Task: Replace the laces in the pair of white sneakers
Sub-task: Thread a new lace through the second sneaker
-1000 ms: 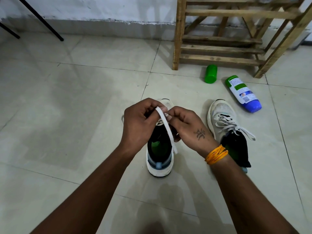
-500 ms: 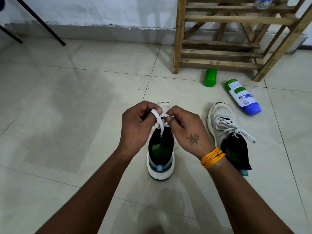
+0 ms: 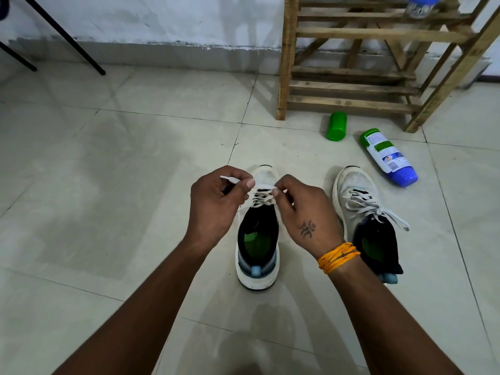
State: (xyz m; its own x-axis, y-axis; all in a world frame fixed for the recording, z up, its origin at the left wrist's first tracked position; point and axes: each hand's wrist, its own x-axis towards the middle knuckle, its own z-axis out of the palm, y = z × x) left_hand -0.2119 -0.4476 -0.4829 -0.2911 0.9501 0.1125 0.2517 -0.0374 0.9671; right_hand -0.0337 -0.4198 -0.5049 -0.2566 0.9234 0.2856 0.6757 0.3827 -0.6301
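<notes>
Head view, items listed left to right across the tiled floor (image 3: 108, 212).

Left hand (image 3: 216, 204): fingers curled, thumb and forefinger pinching the lace (image 3: 259, 197) close to its tip, which is sticking out to the left past the knuckles. Forearm reaching in from the lower edge, wrist bent slightly over the shoe.

Near sneaker (image 3: 258, 239): standing upright at the floor's middle, heel toward the person, toe toward the wall; lacing crossing only the eyelets nearest the toe, upper eyelets apparently bare.

Right hand (image 3: 305, 209): fingers curled and pinching the other run of the lace just above the tongue; orange thread (image 3: 338, 257) sitting on the wrist.

Second sneaker (image 3: 365, 217): lying just right of the first, apparently already laced, ends trailing loose.

Green cap (image 3: 336, 126), bottle (image 3: 388, 156), wooden rack (image 3: 351, 85): standing toward the far right corner.

Step judged: threading is proceeding on the near sneaker, roughly midway. The next move is calling for steering the tip into the next free eyelet and drawing both runs even.
</notes>
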